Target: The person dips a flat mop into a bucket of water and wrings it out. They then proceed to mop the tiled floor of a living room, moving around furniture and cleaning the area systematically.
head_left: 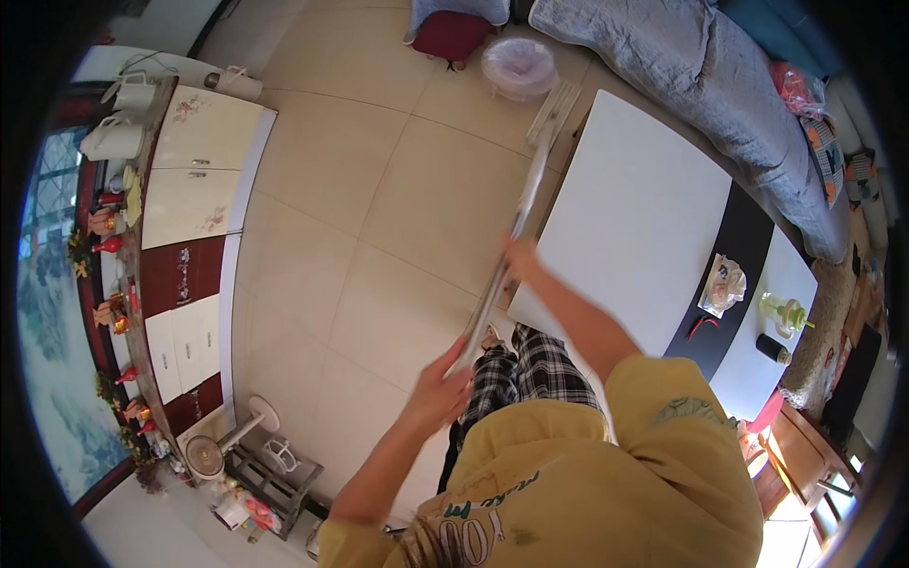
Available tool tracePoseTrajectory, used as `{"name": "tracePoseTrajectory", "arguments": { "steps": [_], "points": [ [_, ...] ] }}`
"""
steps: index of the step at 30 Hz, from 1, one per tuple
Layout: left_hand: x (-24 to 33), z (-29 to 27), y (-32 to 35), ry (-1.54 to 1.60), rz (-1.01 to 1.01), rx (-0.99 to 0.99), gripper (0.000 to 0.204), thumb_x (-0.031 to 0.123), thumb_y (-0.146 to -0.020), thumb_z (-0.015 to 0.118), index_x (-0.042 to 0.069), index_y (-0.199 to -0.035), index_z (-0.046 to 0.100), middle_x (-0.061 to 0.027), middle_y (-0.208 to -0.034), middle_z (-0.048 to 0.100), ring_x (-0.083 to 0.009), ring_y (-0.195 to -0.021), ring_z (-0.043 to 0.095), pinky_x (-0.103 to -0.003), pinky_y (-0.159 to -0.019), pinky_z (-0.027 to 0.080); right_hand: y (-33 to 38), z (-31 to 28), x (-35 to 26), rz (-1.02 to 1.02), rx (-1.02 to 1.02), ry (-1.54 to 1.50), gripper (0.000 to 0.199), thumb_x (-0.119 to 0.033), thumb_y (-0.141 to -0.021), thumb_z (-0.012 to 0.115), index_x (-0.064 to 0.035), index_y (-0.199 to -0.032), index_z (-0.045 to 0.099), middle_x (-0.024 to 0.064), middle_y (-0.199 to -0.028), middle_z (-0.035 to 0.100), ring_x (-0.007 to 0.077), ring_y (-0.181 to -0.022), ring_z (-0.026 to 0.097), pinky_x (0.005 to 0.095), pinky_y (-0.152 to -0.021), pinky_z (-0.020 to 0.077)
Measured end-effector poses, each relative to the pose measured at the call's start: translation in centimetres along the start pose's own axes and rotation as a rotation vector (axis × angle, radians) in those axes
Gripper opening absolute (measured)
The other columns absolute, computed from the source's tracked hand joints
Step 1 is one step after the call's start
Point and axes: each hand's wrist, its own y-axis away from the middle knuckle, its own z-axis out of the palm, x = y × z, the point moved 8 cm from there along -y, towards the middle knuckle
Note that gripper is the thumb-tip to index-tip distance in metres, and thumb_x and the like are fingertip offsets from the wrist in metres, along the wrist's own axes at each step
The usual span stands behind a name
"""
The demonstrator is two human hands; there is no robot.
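A flat mop (530,189) with a long silvery handle slants up and away from me, close along the left edge of the table. Its pale, flat head (554,114) rests on the tiled floor by the table's far left corner. My left hand (440,390) is closed round the near end of the handle, in front of my waist. Further up the shaft, my right hand (519,258) grips it beside the table's near left corner. The right hand is slightly blurred.
On the right stands a white table (634,208) with a black band, bearing a tissue pack (724,284) and a green-lidded jug (784,312). Behind it runs a grey sofa (653,71). A lined bin (519,68) is beyond the mop; cabinets (204,170) and a fan (204,456) stand left.
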Motion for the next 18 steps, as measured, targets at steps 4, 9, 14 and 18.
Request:
{"name": "tracePoseTrajectory", "arguments": {
  "steps": [4,9,14,18],
  "points": [
    [2.4,6.9,-8.2,0.048,0.134,-0.035,0.048,0.01,-0.079,0.042,0.018,-0.124,0.027,0.0037,-0.05,0.032,-0.0039,-0.035,0.025,-0.019,-0.03,0.02,-10.7,-8.1,-5.8,-0.055,0.017,0.408,0.048,-0.045,-0.075,0.042,0.0009,-0.065,0.051,0.0109,-0.05,0.051,0.0202,-0.033,0.045,0.0322,-0.031,0.0359],
    [-1.6,-0.1,-3.6,-0.125,0.193,0.019,0.047,0.009,-0.078,0.044,0.013,-0.123,0.029,0.0029,-0.058,0.041,-0.0023,-0.046,0.034,-0.016,-0.039,0.027,-3.6,1.2,-0.6,-0.759,-0.146,0.904,0.029,-0.029,-0.068,0.049,-0.0016,-0.059,0.05,0.0118,-0.052,0.05,0.0224,-0.043,0.047,0.0331,-0.04,0.0371],
    [-10.0,-11.5,15.1,0.062,-0.213,0.323,0.05,0.005,-0.077,0.046,0.011,-0.123,0.027,0.0034,-0.049,0.035,-0.0027,-0.036,0.028,-0.016,-0.031,0.023,20.1,14.8,7.3,0.482,-0.785,0.036,0.034,-0.032,-0.077,0.048,-0.0036,-0.058,0.048,0.0085,-0.048,0.046,0.0171,-0.038,0.044,0.0288,-0.034,0.0342],
    [-10.1,-13.6,24.0,0.274,-0.281,0.381,0.055,0.001,-0.076,0.047,0.017,-0.124,0.025,0.0005,-0.053,0.037,-0.0048,-0.043,0.031,-0.018,-0.033,0.022,31.2,19.0,5.5,0.96,-0.921,-0.301,0.026,-0.026,-0.073,0.055,-0.0059,-0.059,0.047,0.0056,-0.048,0.045,0.0131,-0.037,0.042,0.0247,-0.032,0.0308]
  ]
}}
